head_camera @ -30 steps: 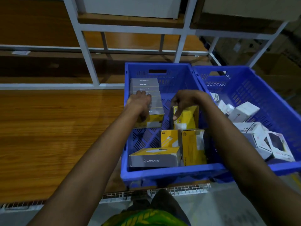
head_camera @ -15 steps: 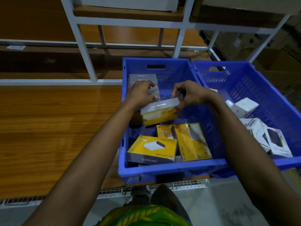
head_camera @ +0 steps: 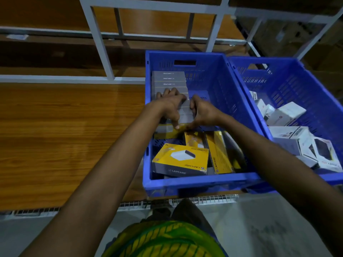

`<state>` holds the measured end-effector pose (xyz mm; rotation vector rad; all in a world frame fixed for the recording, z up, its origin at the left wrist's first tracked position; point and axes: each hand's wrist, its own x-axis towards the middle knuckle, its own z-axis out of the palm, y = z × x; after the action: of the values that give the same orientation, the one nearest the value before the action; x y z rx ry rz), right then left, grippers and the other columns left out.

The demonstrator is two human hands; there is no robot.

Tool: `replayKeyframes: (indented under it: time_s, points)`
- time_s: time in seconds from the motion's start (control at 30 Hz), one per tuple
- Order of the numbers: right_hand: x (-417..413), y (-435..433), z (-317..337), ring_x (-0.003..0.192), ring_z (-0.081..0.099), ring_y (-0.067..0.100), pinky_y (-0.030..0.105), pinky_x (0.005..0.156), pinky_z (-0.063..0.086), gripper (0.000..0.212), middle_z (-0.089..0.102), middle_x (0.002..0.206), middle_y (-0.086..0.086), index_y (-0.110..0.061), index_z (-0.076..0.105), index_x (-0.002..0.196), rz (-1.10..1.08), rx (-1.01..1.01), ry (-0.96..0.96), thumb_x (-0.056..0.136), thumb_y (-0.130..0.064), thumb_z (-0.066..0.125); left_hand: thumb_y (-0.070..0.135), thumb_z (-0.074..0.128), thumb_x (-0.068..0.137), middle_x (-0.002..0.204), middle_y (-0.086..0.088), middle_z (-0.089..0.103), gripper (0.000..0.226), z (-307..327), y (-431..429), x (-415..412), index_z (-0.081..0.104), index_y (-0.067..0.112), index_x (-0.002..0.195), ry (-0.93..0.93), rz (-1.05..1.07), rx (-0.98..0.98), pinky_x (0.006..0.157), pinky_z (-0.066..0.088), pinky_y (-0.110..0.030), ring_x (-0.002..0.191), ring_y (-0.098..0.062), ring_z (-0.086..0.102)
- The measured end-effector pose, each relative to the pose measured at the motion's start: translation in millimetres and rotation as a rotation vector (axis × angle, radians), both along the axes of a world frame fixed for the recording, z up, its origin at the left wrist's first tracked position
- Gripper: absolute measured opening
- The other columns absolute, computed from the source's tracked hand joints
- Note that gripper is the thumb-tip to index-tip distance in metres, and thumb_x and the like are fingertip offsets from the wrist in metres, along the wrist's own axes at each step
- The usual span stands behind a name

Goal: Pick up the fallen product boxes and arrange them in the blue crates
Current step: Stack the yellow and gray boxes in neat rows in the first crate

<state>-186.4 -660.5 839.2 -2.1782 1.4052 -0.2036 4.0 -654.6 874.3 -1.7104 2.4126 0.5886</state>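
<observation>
A blue crate (head_camera: 213,78) holds a row of grey-topped yellow boxes (head_camera: 168,78) standing on edge along its left wall. Both hands are at the near end of that row, on the last yellow and grey box (head_camera: 185,118). My left hand (head_camera: 169,106) lies over the box tops with its thumb down on the front face. My right hand (head_camera: 203,113) grips the box's right end. Nearer me in the crate, one yellow box (head_camera: 180,158) lies flat and two others (head_camera: 219,153) lean. A second blue crate (head_camera: 289,84) on the right holds several white boxes (head_camera: 285,114).
The crates sit on a wooden shelf (head_camera: 65,136) with a wire grille (head_camera: 185,201) along its front edge. A white metal rack frame (head_camera: 98,39) rises behind them. Grey floor lies below, with cardboard cartons (head_camera: 324,52) at the far right.
The box held in the air between both hands half a second ago now stands at the near end of the row. Both hands came down with it and stay on it.
</observation>
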Motion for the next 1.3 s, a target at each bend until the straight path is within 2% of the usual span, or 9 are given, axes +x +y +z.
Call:
replayKeyframes:
  time_s: [0.23,0.3,0.4,0.6,0.77,0.87,1.03,1.2,1.3]
  points:
    - [1.7,-8.7,22.0,0.094,0.062,0.022,0.033,0.070,0.048,0.101,0.056,0.105,0.002,-0.014,0.031,0.127,-0.016,0.310,0.309,0.058,-0.055,0.092,0.040,0.095,0.051,0.151,-0.004,0.027,0.114,-2.4,1.8,0.4,0.036,0.038,0.149,0.017,0.013,-0.039,0.114,0.021,-0.056,0.142,-0.033,0.017]
    - [-9.4,-9.8,36.2,0.100,0.060,0.020,0.036,0.079,0.052,0.099,0.059,0.110,-0.002,-0.020,0.044,0.122,0.040,0.417,0.450,0.047,-0.070,0.086,0.038,0.095,0.051,0.151,-0.006,0.029,0.112,-0.6,3.1,0.7,0.039,0.037,0.148,0.031,0.010,-0.047,0.114,0.020,-0.056,0.142,-0.035,0.016]
    - [-26.3,-0.2,44.8,0.113,0.057,0.019,0.041,0.103,0.047,0.089,0.061,0.123,-0.005,-0.029,0.061,0.117,0.189,0.556,0.654,0.042,-0.068,0.085,0.036,0.096,0.052,0.148,-0.009,0.034,0.109,2.7,6.0,-0.9,0.042,0.035,0.147,0.039,-0.017,-0.071,0.113,0.023,-0.053,0.141,-0.035,0.019]
    - [-41.7,14.1,52.6,0.117,0.056,0.018,0.039,0.105,0.044,0.062,0.063,0.121,-0.011,-0.031,0.066,0.123,0.216,0.555,0.631,0.067,-0.043,0.089,0.040,0.092,0.058,0.142,-0.008,0.041,0.100,5.2,11.4,-3.5,0.043,0.034,0.146,0.063,-0.092,-0.167,0.107,0.028,-0.047,0.135,-0.032,0.026]
    - [-43.7,30.7,52.8,0.115,0.056,0.018,0.039,0.102,0.046,0.060,0.063,0.123,-0.009,-0.028,0.066,0.121,0.215,0.512,0.643,0.068,-0.043,0.089,0.032,0.092,0.064,0.131,-0.004,0.059,0.084,8.3,17.1,-3.1,0.055,0.027,0.138,0.374,-0.059,-0.023,0.104,0.044,-0.048,0.127,-0.026,0.048]
    - [-48.9,33.9,59.7,0.104,0.064,0.022,0.045,0.092,0.054,0.063,0.068,0.110,-0.003,-0.029,0.060,0.108,0.166,0.479,0.546,0.057,-0.037,0.096,0.030,0.092,0.066,0.124,-0.003,0.064,0.074,7.7,22.3,0.0,0.060,0.024,0.132,0.534,-0.051,0.073,0.098,0.052,-0.045,0.115,-0.018,0.059]
    - [-63.9,35.8,118.1,0.092,0.067,0.015,0.027,0.072,0.053,0.049,0.070,0.102,-0.001,-0.025,0.063,0.113,0.126,0.405,0.191,0.070,-0.024,0.089,0.038,0.084,0.076,0.105,0.001,0.072,0.054,16.2,34.3,-2.9,0.067,0.020,0.124,0.868,0.053,0.249,0.087,0.057,-0.041,0.099,-0.015,0.068]
    - [-90.0,24.2,140.6,0.109,0.069,0.024,0.041,0.088,0.060,0.057,0.068,0.122,0.011,-0.014,0.063,0.127,-0.260,0.153,-0.455,0.075,-0.026,0.082,0.039,0.078,0.083,0.119,-0.003,0.071,0.050,29.5,35.0,0.7,0.065,0.018,0.126,1.254,0.205,0.383,0.082,0.057,-0.047,0.111,-0.025,0.067]
    - [-79.6,16.3,125.9,0.098,0.073,0.022,0.032,0.069,0.061,0.050,0.071,0.111,0.008,-0.008,0.063,0.121,-0.511,0.030,-0.673,0.081,-0.029,0.084,0.033,0.085,0.075,0.119,-0.010,0.071,0.072,27.9,22.6,-6.2,0.052,0.012,0.136,1.365,0.447,0.315,0.079,0.057,-0.046,0.105,-0.031,0.070]
